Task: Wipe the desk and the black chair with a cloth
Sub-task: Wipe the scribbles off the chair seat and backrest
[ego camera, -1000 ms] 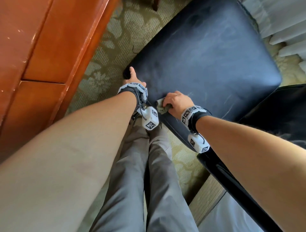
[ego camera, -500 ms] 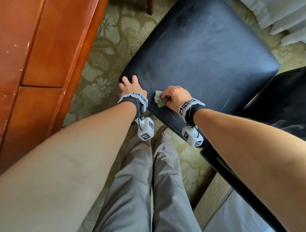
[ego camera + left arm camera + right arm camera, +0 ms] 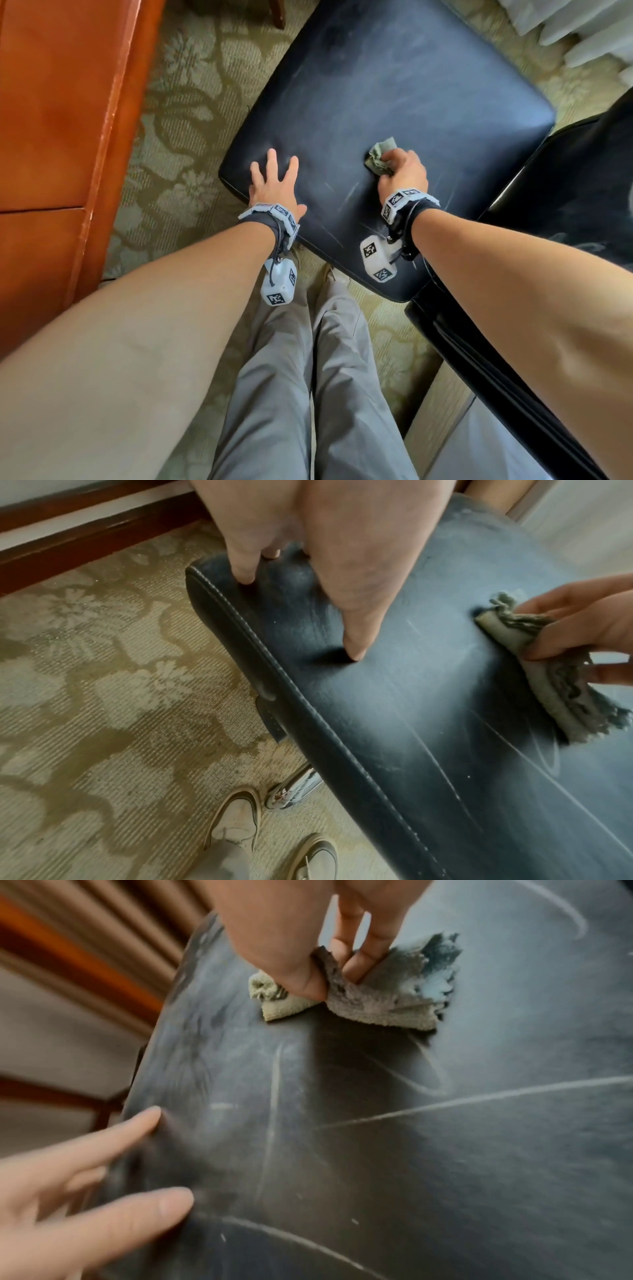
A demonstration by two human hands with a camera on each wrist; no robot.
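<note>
Wiping the black chair seat (image 3: 394, 89) now, with the crumpled green cloth (image 3: 380, 154) lying on the near part of the seat, closer to its right edge. Right hand (image 3: 404, 173) with thumb and curled fingers pinching the cloth and pressing it to the leather. Left hand (image 3: 274, 181) flat near the front left corner, fingers straight and spread, holding nothing, only steadying the seat. Pale dust streaks (image 3: 462, 1099) visible on the leather near the front edge. Best probably to keep the cloth flat under the fingers, press evenly, go in overlapping strokes from edge to edge. Desk (image 3: 51, 120) at the left, untouched at this moment.
</note>
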